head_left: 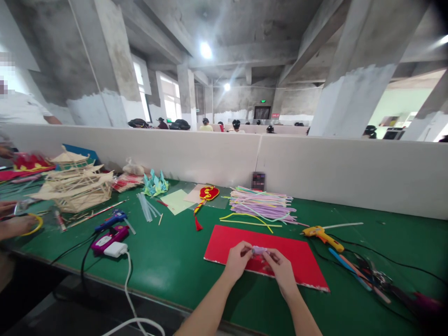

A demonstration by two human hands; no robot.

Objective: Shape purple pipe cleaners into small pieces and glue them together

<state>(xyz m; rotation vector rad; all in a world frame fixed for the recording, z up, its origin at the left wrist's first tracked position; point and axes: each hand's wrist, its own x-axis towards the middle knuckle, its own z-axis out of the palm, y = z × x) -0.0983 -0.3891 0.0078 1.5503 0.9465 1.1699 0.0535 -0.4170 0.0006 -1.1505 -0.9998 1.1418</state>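
Note:
Between my two hands is a small rolled lilac piece (259, 250), fuzzy-looking, perhaps coiled pipe cleaner. My left hand (239, 258) pinches its left end with thumb and forefinger. At the other end, the fingertips of my right hand (278, 264) close on it. Both hands hover over a red rectangular board (224, 241) with worn pale edges. Beyond the board lies a bundle of pastel pipe cleaners (261, 205), mostly lilac, with a few loose yellow ones (245, 216) in front.
Right of the board lie a yellow glue gun (322, 237), several coloured sticks (353, 268) and dark-handled tools. Leftward are a blue glue gun (111, 220), a purple power strip (110, 239), a red-and-yellow fan ornament (207, 196) and a wooden pagoda model (80, 186). A co-worker's hand (19, 227) works at far left.

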